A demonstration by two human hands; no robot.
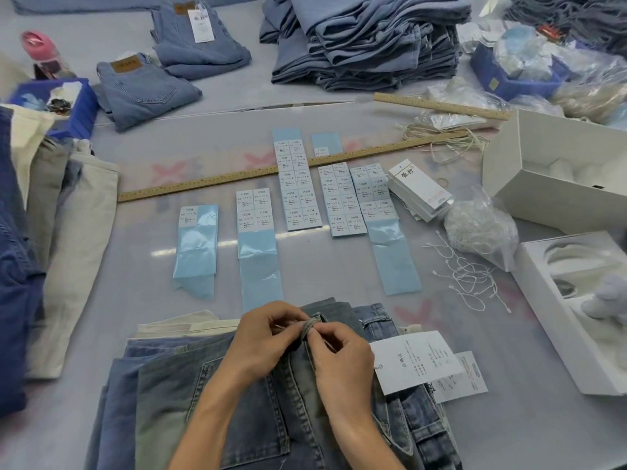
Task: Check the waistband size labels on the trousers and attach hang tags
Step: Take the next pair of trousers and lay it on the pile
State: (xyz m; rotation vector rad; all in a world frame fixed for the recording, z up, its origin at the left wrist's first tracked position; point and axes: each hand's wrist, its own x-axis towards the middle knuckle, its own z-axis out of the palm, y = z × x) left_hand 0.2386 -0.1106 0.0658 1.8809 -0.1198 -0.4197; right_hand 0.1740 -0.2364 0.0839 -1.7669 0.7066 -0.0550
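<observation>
A pair of faded blue jeans (pixel 244 401) lies back side up on a stack at the table's near edge. My left hand (pixel 268 337) pinches a belt loop (pixel 310 329) on its waistband. My right hand (pixel 342 357) pinches the same loop from the right, fingers curled; a thin string may run between the fingers, too small to tell. White hang tags (pixel 417 361) lie on the jeans just right of my right hand. Several blue sticker sheets (pixel 298 184) with size labels lie in rows beyond the jeans.
A stack of blank hang tags (pixel 420 191), a bag of loops (pixel 481 228) and loose white strings (pixel 471 276) lie at the right. Two wooden rulers (pixel 237 178), white boxes (pixel 556 174), folded jeans (pixel 146 89) and a tall denim pile (pixel 366 42) sit farther back.
</observation>
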